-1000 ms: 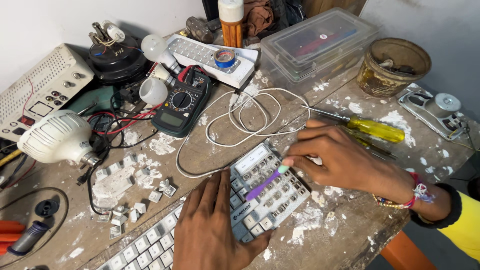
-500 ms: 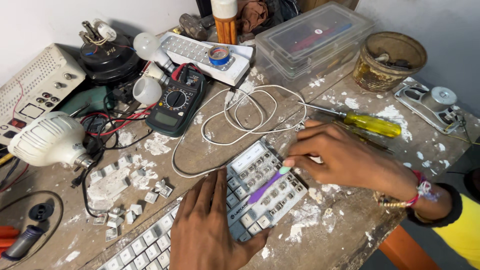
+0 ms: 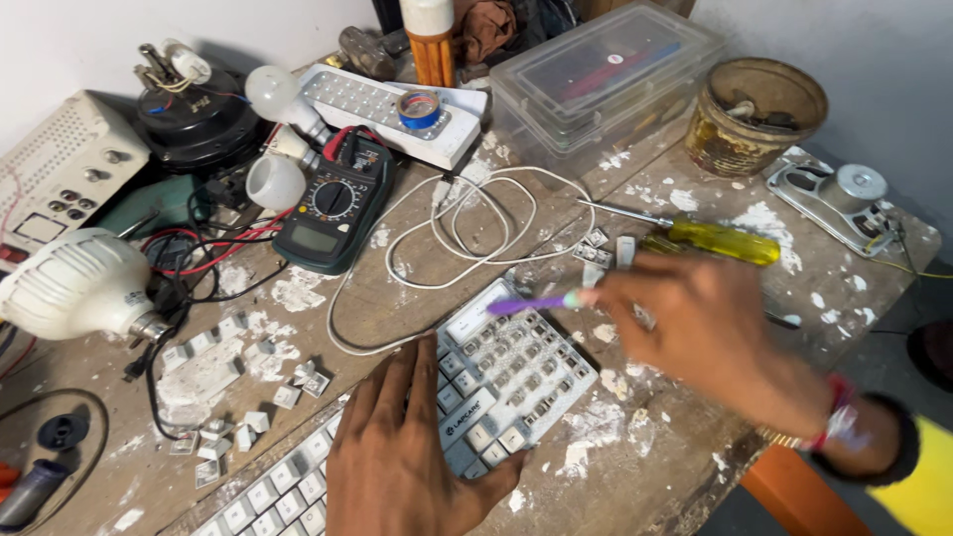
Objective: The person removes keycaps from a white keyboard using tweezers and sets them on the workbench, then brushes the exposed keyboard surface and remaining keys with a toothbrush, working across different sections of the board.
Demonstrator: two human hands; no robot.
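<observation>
1. Two hands work at a grey keyboard (image 3: 467, 417) lying at the near middle of the workbench (image 3: 635, 467).
2. Left hand (image 3: 402, 457) lies flat, fingers spread, pinning it down.
3. Right hand (image 3: 710, 333), blurred, pinches a purple brush (image 3: 531, 304) over the bare key sockets.
4. Judged step: cleaning the stripped section; next calls for light strokes along the sockets, clear of the loose keycaps (image 3: 233, 397) to the left.

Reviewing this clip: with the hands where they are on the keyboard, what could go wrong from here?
Loose keycaps lie scattered close to the keyboard; a sweep of the left hand could knock them away. The right hand holds a purple tool over open key sockets and is blurred; a slip might damage one. The white cable loops just beyond and could snag.
</observation>
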